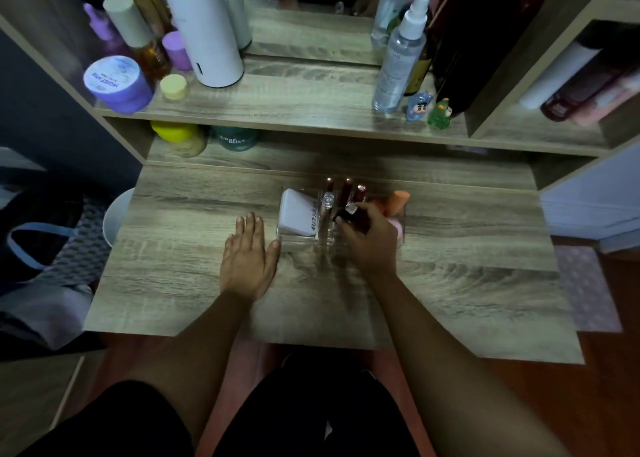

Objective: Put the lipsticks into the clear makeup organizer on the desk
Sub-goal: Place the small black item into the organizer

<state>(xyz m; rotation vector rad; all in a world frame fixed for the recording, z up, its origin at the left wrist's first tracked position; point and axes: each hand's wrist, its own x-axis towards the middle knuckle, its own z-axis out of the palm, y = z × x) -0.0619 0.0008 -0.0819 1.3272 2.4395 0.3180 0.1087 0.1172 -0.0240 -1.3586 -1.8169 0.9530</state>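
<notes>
Landmark: clear makeup organizer (298,240), mid-desk.

Left hand (247,256) lies flat on the desk (180,214) just left of the organizer, fingers spread, gripping nothing; thumb at or near the organizer's left wall, likely bracing it against sliding.

In the organizer's left compartment: a white wedge-shaped item (298,214). In the middle slots: several lipsticks (346,188) standing upright, caps up, already stowed.

Right hand (372,240) is over the organizer's right-centre, fingers closed around a dark lipstick (351,212), held upright to drop into a slot. Whether it touches bottom, cannot tell.

Behind that hand, at the organizer's right end: an orange sponge (398,200).
</notes>
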